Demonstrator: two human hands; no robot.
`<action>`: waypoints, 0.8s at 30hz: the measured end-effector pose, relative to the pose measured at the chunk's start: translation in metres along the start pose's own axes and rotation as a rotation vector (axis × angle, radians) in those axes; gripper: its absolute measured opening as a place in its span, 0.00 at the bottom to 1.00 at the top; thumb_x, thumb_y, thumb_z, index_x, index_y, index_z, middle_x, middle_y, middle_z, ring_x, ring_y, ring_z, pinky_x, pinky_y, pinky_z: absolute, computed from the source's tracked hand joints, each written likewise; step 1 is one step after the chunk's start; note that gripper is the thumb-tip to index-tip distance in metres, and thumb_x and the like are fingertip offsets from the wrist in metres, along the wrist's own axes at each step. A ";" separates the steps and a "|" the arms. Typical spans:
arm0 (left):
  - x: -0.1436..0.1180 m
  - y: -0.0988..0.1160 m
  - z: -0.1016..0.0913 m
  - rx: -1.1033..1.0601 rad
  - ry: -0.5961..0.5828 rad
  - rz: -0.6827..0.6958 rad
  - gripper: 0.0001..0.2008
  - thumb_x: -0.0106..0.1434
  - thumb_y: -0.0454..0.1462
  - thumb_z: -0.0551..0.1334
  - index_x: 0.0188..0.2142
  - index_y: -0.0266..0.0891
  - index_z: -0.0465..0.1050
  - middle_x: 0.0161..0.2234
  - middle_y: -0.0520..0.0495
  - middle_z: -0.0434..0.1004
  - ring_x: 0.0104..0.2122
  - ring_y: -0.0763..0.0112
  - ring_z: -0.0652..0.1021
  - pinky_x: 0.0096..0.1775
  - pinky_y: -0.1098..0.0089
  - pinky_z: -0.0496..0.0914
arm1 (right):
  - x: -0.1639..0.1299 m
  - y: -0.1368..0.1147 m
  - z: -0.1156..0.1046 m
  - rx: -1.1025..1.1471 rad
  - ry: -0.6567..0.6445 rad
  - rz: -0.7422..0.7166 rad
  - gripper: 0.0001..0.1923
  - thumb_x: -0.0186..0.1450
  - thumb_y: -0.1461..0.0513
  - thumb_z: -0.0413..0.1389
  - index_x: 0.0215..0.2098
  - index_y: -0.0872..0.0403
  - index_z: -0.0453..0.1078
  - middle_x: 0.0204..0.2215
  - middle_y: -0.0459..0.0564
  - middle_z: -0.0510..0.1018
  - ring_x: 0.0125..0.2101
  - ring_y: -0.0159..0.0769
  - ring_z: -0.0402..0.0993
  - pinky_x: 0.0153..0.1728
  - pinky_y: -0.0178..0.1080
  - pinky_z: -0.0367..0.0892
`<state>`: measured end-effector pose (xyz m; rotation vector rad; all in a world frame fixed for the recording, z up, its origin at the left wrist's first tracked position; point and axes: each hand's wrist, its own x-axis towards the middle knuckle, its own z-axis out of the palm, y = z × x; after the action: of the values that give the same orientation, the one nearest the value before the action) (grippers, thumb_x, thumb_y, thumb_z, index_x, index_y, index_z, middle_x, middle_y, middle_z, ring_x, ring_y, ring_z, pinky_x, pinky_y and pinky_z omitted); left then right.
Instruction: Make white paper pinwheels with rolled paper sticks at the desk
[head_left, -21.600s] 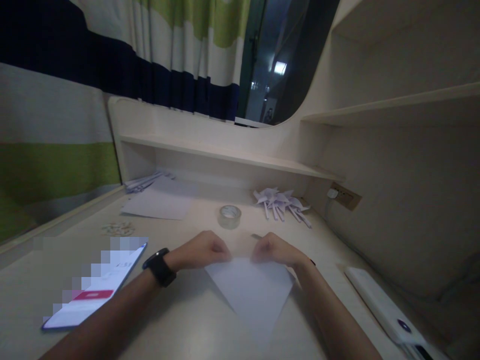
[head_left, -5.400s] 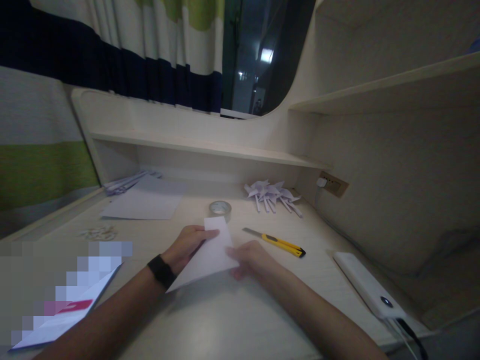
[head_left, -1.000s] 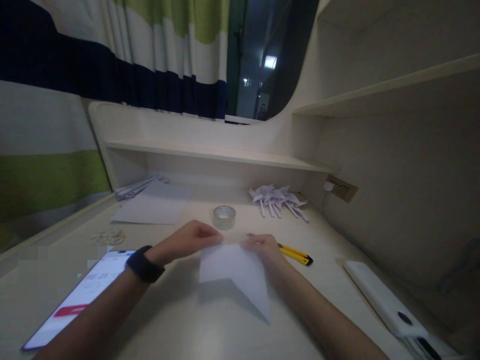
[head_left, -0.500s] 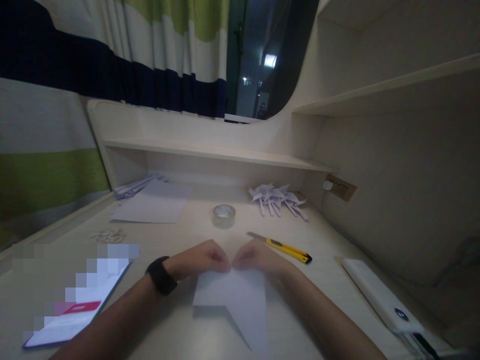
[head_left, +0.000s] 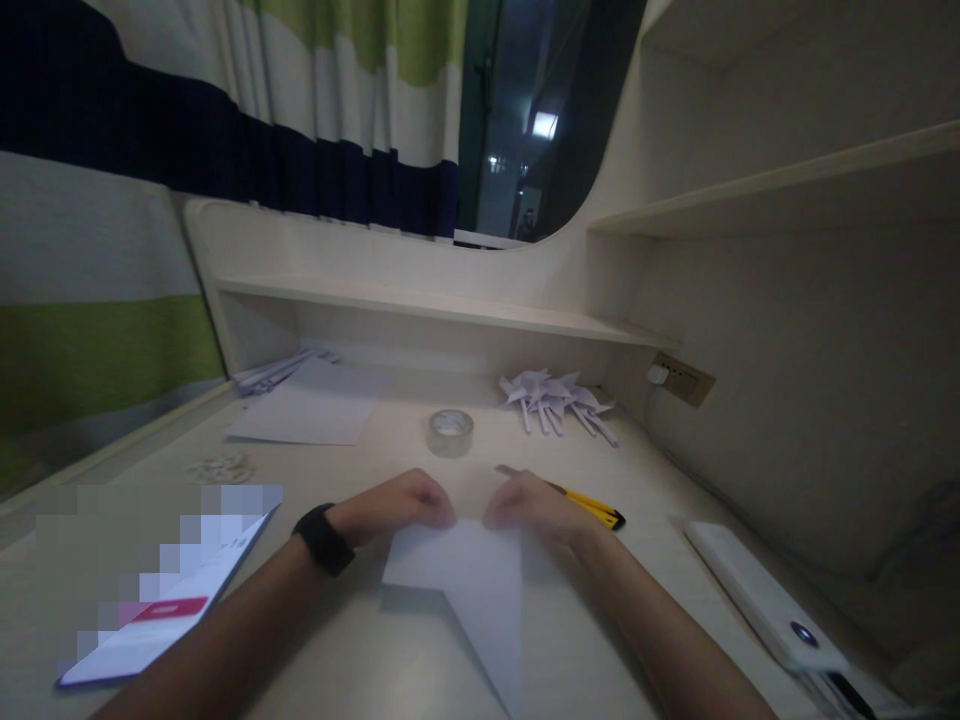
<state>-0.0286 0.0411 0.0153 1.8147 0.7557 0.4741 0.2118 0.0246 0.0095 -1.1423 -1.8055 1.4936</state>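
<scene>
A folded sheet of white paper (head_left: 480, 570) is in front of me, with a notch at its lower left and a long point running toward me. My left hand (head_left: 414, 503), with a black band on its wrist, is closed on the paper's far edge. At the same edge, a little to the right, my right hand (head_left: 529, 508) pinches the paper, its fingers somewhat blurred. Just beyond the right hand lies a yellow utility knife (head_left: 589, 502) with its blade out, partly covered by that hand. A roll of clear tape (head_left: 450, 433) rests farther back.
Several paper pinwheels (head_left: 555, 395) lie at the back right. White sheets (head_left: 311, 405) and paper rolls (head_left: 281, 372) are at the back left. Small pale pieces (head_left: 221, 468) and a lit tablet (head_left: 180, 600) are left; a white device (head_left: 765, 590) is right.
My hands have moved farther apart along the paper's far edge. The paper has shifted slightly away from me and left. My right hand now covers more of the knife.
</scene>
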 end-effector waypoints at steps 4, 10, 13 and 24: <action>-0.006 0.000 -0.012 -0.013 0.013 -0.032 0.09 0.53 0.39 0.65 0.25 0.34 0.78 0.23 0.49 0.77 0.24 0.72 0.71 0.29 0.72 0.61 | -0.008 0.001 -0.012 0.066 -0.064 0.040 0.10 0.47 0.59 0.64 0.24 0.58 0.78 0.19 0.48 0.78 0.20 0.31 0.71 0.25 0.34 0.66; -0.013 -0.011 -0.029 -0.009 0.041 -0.029 0.11 0.55 0.41 0.65 0.25 0.34 0.77 0.24 0.49 0.76 0.24 0.71 0.70 0.30 0.72 0.61 | -0.011 0.005 -0.029 0.096 -0.007 0.016 0.12 0.50 0.58 0.64 0.26 0.60 0.77 0.22 0.51 0.79 0.22 0.31 0.72 0.26 0.33 0.67; -0.013 -0.015 -0.028 0.007 0.035 -0.003 0.13 0.56 0.43 0.64 0.25 0.34 0.76 0.24 0.49 0.75 0.25 0.71 0.70 0.30 0.72 0.61 | -0.002 0.013 -0.018 0.179 0.132 -0.036 0.17 0.54 0.54 0.62 0.35 0.59 0.76 0.27 0.51 0.79 0.23 0.29 0.72 0.26 0.33 0.66; -0.004 -0.018 -0.011 0.015 0.030 0.011 0.13 0.55 0.42 0.64 0.29 0.33 0.79 0.26 0.47 0.78 0.26 0.70 0.71 0.29 0.72 0.62 | 0.015 0.021 0.039 -0.042 0.341 -0.079 0.13 0.52 0.57 0.61 0.16 0.57 0.69 0.14 0.43 0.68 0.16 0.27 0.60 0.18 0.31 0.53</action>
<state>-0.0428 0.0500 0.0028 1.8306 0.7720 0.5047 0.1776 0.0181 -0.0222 -1.2449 -1.6325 1.1405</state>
